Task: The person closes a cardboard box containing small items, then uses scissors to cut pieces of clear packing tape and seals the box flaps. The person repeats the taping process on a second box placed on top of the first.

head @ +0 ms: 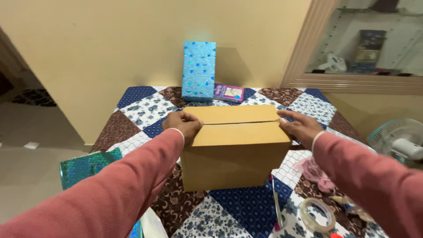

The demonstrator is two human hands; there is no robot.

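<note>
Both sleeved arms reach forward, left hand [183, 124] and right hand [301, 127] flanking cardboard box [235, 152].

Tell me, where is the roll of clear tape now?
In the head view, the roll of clear tape lies at the table's near right corner, right of the scissors, below the person's right forearm.

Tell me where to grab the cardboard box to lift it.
Take the cardboard box by its two short ends, low down, one hand from each side. The top flaps are only folded shut, with an open seam, so gripping the top gives no firm hold.
</note>
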